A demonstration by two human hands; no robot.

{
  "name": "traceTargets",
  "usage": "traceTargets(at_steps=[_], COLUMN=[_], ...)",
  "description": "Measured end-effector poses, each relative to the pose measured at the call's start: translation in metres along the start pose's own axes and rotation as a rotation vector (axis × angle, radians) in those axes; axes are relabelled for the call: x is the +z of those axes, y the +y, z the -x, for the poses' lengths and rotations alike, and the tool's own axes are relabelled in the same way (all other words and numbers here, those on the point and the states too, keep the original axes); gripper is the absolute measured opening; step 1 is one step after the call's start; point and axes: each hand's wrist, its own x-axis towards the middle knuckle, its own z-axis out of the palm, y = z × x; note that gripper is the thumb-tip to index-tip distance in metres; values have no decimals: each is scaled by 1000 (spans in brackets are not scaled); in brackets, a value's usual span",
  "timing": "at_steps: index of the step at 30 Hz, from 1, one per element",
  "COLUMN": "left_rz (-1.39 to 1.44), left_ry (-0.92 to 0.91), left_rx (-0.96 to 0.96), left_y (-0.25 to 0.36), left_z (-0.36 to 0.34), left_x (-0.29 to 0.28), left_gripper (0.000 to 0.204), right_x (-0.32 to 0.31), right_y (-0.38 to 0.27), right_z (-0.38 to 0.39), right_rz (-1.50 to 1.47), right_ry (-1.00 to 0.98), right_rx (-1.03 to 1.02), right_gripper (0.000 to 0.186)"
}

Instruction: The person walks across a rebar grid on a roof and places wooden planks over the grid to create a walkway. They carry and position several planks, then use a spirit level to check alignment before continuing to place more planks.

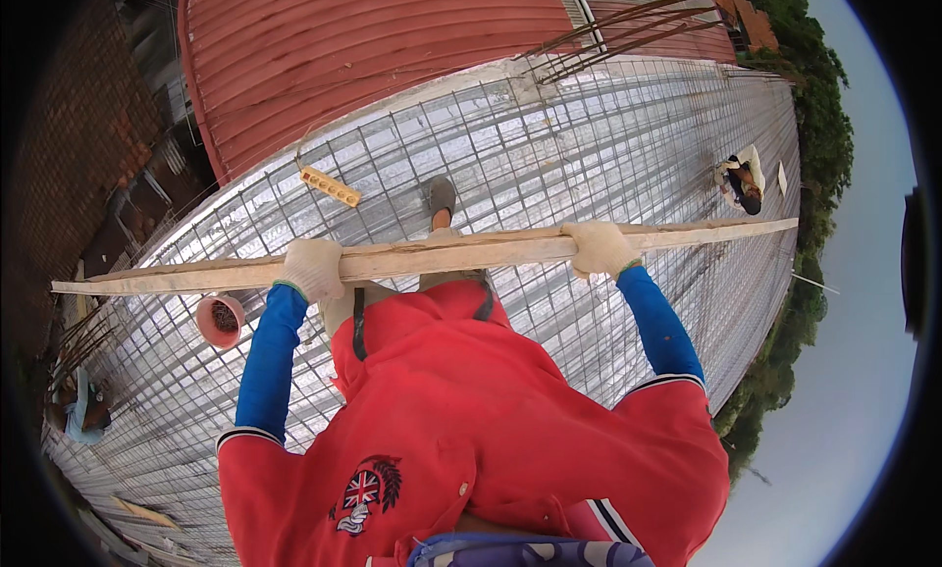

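Note:
A long wooden plank (442,257) spans nearly the whole view from left to right, held level in front of my waist. My left hand (314,270), in a white work glove, grips it left of my body. Farther along to the right, my right hand (601,249) in a matching glove is closed round the same plank. Parts of the fingers of both hands are hidden by the plank. Below the plank, near my left forearm, a pink bucket (205,320) with small dark pieces, perhaps nails, rests on the steel mesh.
Steel rebar mesh (510,165) covers corrugated metal decking underfoot. A yellow power strip (330,186) lies beyond the plank. Bent rebar (628,37) sticks up at the far edge, beside a red roof (373,57). One person (744,182) is at right, another (83,410) at far left.

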Motion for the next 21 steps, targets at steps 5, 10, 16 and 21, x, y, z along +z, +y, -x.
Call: traceTargets(at_steps=[5,10,16,21], left_rz=[-1,50,69,75], left_ry=[-19,-13,-56,3], left_rx=[-25,-45,-102,-73], left_y=[63,125,185,203], left_z=[-46,-74,-110,-121], left_x=[-13,-46,-76,-72], left_gripper=[59,54,45,49], right_x=[13,-21,-12,-31], right_y=[103,170,247,265], right_z=[-19,-40,-63,-74], right_rz=[-103,-60,-34,-21], right_ry=[251,136,210,186], right_rx=[-167,-109,-131,-127], right_gripper=[57,55,56,63])
